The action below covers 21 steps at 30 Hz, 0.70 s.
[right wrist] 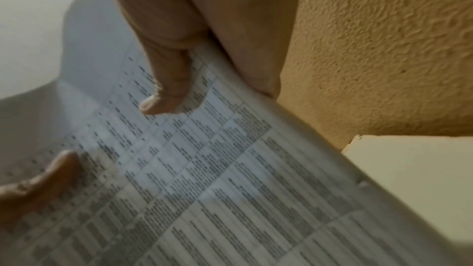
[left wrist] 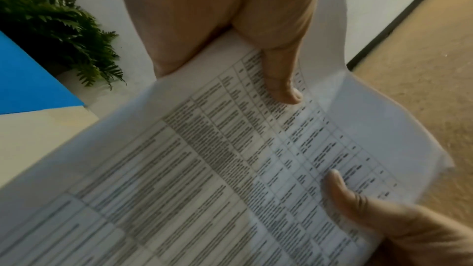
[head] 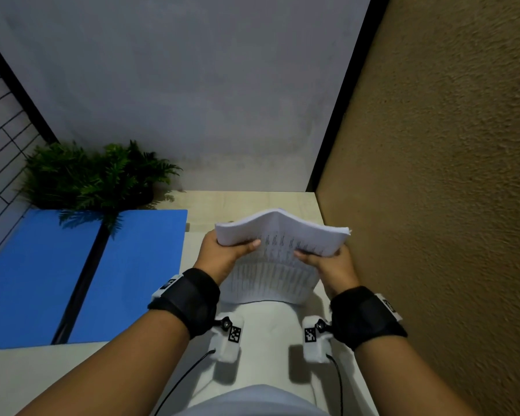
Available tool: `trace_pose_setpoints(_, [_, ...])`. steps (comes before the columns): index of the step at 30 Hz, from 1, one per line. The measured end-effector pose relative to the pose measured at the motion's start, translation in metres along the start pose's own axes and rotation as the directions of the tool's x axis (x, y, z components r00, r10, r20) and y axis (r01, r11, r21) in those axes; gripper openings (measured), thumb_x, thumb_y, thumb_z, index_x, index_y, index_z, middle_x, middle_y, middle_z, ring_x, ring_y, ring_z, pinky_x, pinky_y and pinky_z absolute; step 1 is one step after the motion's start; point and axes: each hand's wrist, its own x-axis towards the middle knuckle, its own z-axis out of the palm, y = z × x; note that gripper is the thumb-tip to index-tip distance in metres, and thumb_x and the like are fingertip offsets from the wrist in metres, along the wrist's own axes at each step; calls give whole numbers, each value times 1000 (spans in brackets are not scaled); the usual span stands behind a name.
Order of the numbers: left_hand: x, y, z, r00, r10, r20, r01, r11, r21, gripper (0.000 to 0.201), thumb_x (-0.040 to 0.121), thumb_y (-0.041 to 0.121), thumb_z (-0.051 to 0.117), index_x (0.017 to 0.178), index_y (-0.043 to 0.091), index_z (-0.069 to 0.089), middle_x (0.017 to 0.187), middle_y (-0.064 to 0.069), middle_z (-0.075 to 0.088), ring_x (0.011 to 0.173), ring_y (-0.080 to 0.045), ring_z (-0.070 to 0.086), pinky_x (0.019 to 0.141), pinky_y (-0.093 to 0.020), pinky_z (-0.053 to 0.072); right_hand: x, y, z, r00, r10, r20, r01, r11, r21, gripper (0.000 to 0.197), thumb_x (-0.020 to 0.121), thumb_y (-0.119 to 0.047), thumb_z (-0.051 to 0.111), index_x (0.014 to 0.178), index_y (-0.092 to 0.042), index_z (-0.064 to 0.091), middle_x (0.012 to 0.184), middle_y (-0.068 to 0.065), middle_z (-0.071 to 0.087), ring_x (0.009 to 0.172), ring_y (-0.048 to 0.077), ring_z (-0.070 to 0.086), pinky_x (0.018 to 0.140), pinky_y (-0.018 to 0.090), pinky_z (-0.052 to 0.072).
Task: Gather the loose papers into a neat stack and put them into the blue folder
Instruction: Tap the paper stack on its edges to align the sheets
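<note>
Now: bowed white papers (head: 282,232) w/ printed tables, pinched between left hand (head: 222,255) & right hand (head: 330,265).

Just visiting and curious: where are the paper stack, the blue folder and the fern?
paper stack (head: 282,228): head view, bowed top sheet.
blue folder (head: 138,265): head view, right-hand cover.
fern (head: 102,175): head view, middle fronds.

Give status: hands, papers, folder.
Left hand and right hand both grip the paper stack, held up off the desk, top bowed. Blue folder lies open to the left. Fern overhangs its far edge.
</note>
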Motion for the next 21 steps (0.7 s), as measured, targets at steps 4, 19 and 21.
trace_pose_setpoints(4, [-1,15,-9,998,64,-20,-64,998,-15,43,68,15,85,107,12,68,98,-3,72,93,-19,65,73,-28,53,-10,-14,2,992,-119,-48,120,992,29,50,64,-1,84,108,-12,64,107,13,69,106,31,65,90,50,55])
trace_pose_setpoints(19, [-14,-2,-12,975,214,-58,-213,977,19,96,46,34,92,128,29,42,124,4,56,114,-15,57,89,-35,55,-39,-15,26,794,-604,-66,496,708,-503,44,84,-46,66,124,-35,51,120,-8,37,102,-9,45,70,6,41])
trace_pose_setpoints(21, [-14,-4,-13,981,192,-40,-193,981,-8,98,46,33,93,130,28,41,124,5,57,115,-15,57,89,-35,56,-37,-18,24,820,-558,-128,448,765,-462,44,84,-47,63,124,-38,49,120,-10,35,104,-1,45,73,10,42])
